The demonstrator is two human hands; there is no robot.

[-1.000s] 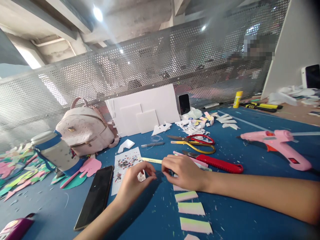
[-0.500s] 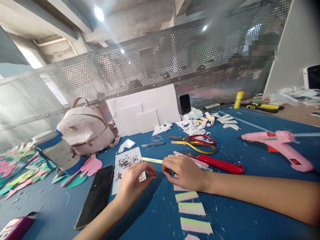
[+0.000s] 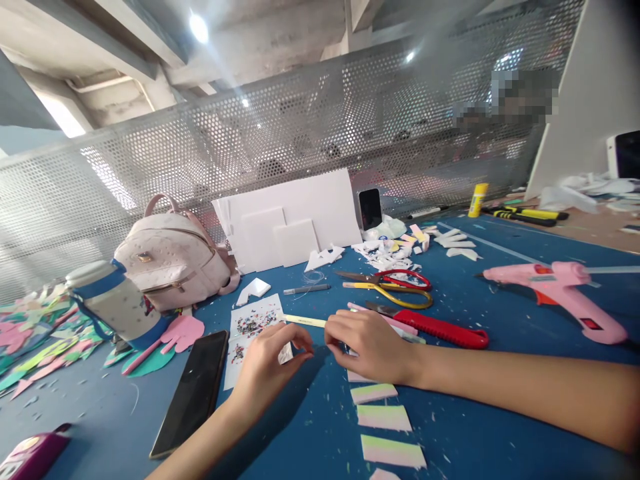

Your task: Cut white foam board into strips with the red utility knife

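Observation:
My left hand (image 3: 270,357) hovers over the edge of a white sheet (image 3: 265,309) strewn with tiny coloured bits. Its thumb and fingertips are curled together in a pinch; whatever is between them is too small or hidden. A small white piece (image 3: 286,353) shows behind its fingers, and I cannot tell if the hand touches it. My right hand (image 3: 375,343) faces it across a narrow gap, fingers bent and closed, their contents hidden. Beyond the hands lies a pale yellow stick (image 3: 305,321). Below the right hand, green-and-pink foam strips (image 3: 384,418) lie in a column.
A red utility knife (image 3: 443,328), scissors (image 3: 400,283) and a pink glue gun (image 3: 555,277) lie to the right. On the left are a black phone (image 3: 193,393), a tumbler (image 3: 117,303) and a backpack (image 3: 173,257). White boards (image 3: 325,200) stand at the back.

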